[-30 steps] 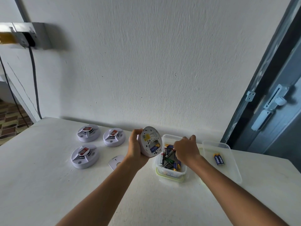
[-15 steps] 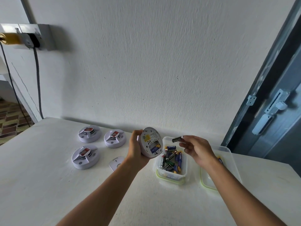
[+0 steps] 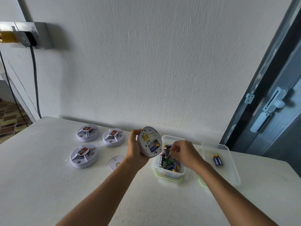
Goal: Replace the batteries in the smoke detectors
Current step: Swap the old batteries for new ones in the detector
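Observation:
My left hand (image 3: 135,149) grips a white smoke detector (image 3: 150,141) tilted with its back toward me. Its battery bay is uncovered and a blue battery shows inside. My right hand (image 3: 184,154) hovers over a clear box of several mixed batteries (image 3: 169,162), just right of the detector. Its fingertips pinch a small dark battery (image 3: 170,152) that the fingers mostly hide. A white cover plate (image 3: 114,162) lies on the table below my left wrist.
Three more smoke detectors (image 3: 88,132) (image 3: 114,137) (image 3: 83,156) sit face up on the white table (image 3: 48,185) at the left. A second clear container (image 3: 234,168) at the right holds two blue batteries (image 3: 217,160). The wall is close behind, with a door (image 3: 276,111) at the right.
My right hand lifted a battery out of the box, then came back down and left toward the detector's back. The left hand kept the detector nearly still.

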### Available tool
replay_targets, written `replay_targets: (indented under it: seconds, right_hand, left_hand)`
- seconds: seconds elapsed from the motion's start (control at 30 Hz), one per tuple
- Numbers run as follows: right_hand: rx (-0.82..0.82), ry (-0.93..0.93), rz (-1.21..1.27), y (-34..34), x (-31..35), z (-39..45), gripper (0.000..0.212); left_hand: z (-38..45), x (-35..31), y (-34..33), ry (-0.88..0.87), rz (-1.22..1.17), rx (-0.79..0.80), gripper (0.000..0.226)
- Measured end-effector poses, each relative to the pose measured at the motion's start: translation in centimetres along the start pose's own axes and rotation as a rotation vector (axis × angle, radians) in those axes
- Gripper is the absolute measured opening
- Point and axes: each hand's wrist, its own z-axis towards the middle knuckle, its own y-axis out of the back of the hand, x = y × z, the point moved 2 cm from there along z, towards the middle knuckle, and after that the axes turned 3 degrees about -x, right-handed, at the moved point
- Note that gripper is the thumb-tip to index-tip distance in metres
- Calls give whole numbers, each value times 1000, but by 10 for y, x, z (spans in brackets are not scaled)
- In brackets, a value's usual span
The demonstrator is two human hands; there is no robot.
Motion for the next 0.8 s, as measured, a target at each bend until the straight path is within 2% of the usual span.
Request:
replay_targets:
  seconds: [0.07, 0.17, 0.27, 0.47, 0.53, 0.7, 0.8]
  right_hand:
    - [136, 37, -306, -12, 3, 2, 24]
    - [194, 83, -522, -21, 6, 3, 36]
    - [201, 110, -618, -19, 9, 4, 17]
    - [331, 73, -892, -17, 22, -1, 23]
    - [339, 64, -904, -23, 27, -3, 8]
    - [283, -59, -784, -24, 32, -5, 26]
    - [133, -130, -502, -9, 25, 3, 20]
  left_hand:
    - [0, 1, 1, 1, -3, 4, 40]
    - [0, 2, 1, 3, 0, 14, 40]
    - [-1, 4, 1, 2, 3, 15, 39]
    - [0, 3, 5, 1, 5, 8, 40]
    - [0, 4, 6, 5, 4, 6, 40]
    - [1, 5, 4, 13, 2, 6, 40]
    - [0, 4, 0, 15, 3, 1, 39]
